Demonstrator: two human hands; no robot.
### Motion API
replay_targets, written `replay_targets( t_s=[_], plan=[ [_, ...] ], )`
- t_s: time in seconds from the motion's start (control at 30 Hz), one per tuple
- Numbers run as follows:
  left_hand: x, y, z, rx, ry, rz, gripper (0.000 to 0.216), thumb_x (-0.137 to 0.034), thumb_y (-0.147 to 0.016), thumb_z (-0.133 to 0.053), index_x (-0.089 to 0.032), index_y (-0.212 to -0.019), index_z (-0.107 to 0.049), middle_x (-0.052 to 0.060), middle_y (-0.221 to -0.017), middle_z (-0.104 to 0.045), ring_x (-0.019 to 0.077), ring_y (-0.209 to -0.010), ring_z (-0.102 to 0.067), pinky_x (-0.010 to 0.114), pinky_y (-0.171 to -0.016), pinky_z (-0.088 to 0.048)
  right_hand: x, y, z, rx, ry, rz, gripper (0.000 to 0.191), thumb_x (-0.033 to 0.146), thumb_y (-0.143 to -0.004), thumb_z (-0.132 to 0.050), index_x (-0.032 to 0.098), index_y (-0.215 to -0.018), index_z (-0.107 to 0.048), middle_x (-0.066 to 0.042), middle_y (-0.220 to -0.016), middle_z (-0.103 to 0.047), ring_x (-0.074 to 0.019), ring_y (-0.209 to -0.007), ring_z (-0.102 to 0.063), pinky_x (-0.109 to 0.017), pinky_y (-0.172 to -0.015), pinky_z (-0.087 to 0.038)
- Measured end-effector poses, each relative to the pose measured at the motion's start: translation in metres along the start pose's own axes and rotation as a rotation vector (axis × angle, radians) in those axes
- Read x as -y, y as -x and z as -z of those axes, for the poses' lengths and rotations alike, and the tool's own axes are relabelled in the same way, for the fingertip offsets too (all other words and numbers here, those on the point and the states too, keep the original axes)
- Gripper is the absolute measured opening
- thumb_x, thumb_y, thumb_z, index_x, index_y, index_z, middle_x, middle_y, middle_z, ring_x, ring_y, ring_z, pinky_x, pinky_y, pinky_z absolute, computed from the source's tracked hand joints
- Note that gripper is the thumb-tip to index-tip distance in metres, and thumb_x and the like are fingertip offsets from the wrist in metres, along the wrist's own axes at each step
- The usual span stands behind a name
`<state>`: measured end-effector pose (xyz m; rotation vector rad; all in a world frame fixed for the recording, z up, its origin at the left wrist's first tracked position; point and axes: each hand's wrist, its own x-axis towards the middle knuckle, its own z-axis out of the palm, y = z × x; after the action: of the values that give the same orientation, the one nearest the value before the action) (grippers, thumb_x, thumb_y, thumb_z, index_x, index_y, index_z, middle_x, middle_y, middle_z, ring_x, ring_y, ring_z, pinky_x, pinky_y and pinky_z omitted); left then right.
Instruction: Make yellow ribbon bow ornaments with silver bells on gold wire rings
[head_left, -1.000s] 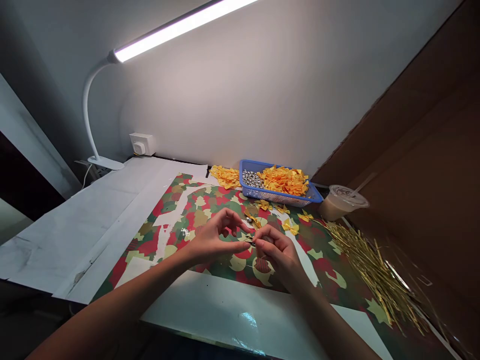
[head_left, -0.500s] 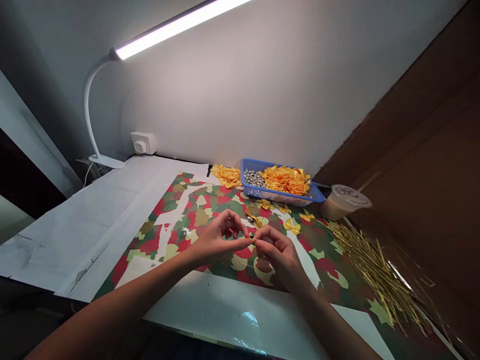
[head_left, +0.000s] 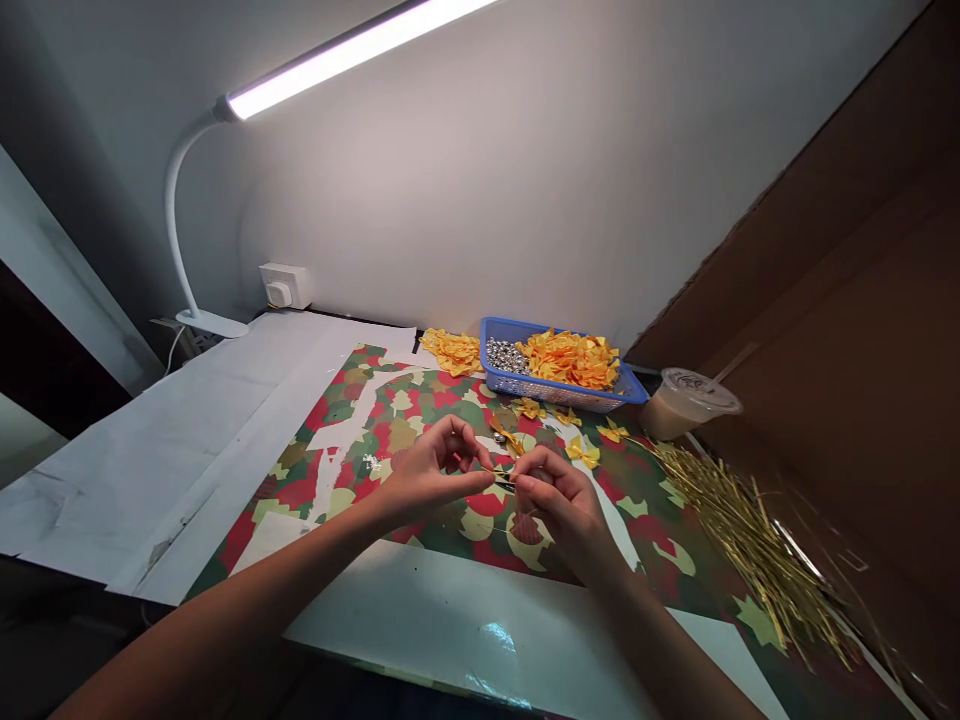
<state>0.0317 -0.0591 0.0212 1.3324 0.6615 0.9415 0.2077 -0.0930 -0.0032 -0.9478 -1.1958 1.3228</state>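
Observation:
My left hand [head_left: 442,468] and my right hand [head_left: 559,498] meet over the patterned sheet, fingertips pinched. A thin gold tie [head_left: 500,473] stretches across the small gap between them, one end in each pinch. Its exact shape is partly hidden by the fingers. Just beyond lies a yellow ribbon bow [head_left: 513,443] with a small silver bell [head_left: 500,438] at its left end. More yellow bows [head_left: 583,452] lie a little to the right. A bundle of gold ties [head_left: 750,540] is spread out right of my right hand.
A blue basket [head_left: 516,388] at the wall holds silver bells and yellow bows. Left of it is a pile of yellow bows [head_left: 451,352]. A lidded drink cup [head_left: 686,405] stands at right, beside a cardboard wall [head_left: 840,300]. A lit lamp [head_left: 174,200] arches over the left.
My hands have drawn slightly apart, my right hand moving a little to the right. More of the gold tie now shows between the fingertips.

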Motion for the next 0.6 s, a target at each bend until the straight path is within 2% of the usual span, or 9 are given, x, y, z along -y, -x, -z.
replay_targets(
  t_s=[0.23, 0.4, 0.6],
  plan=[
    [0.0051, -0.0016, 0.0034, -0.010, 0.003, -0.003, 0.035, -0.024, -0.070, -0.078, -0.018, -0.081, -0.046, -0.002, -0.076, -0.061, 0.0084, -0.064, -0.048, 0.025, -0.061, -0.037, 0.0002, -0.0002, 0.0011, -0.012, 0.033, -0.035, 0.027, 0.044, -0.070, -0.069, 0.020, -0.070, -0.058, 0.008, -0.046, -0.037, -0.0077, -0.040, -0.033, -0.022, -0.039, -0.031],
    [0.0050, -0.0016, 0.0035, 0.007, 0.013, 0.004, 0.038, -0.030, -0.068, -0.079, -0.019, -0.082, -0.046, -0.001, -0.077, -0.060, 0.0105, -0.066, -0.050, 0.027, -0.063, -0.037, -0.0006, -0.0017, -0.0006, -0.022, 0.086, -0.084, 0.033, 0.048, -0.066, -0.074, 0.018, -0.072, -0.063, 0.011, -0.040, -0.027, -0.0056, -0.035, -0.025, -0.020, -0.035, -0.027],
    [0.0032, -0.0017, 0.0030, 0.010, -0.003, 0.008, 0.037, -0.027, -0.068, -0.079, -0.019, -0.081, -0.045, -0.002, -0.076, -0.059, 0.0097, -0.066, -0.049, 0.026, -0.063, -0.036, 0.0013, -0.0020, -0.0029, -0.040, 0.121, -0.108, 0.038, 0.052, -0.061, -0.077, 0.017, -0.069, -0.065, 0.012, -0.040, -0.025, -0.0046, -0.035, -0.024, -0.020, -0.036, -0.029]
  ],
)
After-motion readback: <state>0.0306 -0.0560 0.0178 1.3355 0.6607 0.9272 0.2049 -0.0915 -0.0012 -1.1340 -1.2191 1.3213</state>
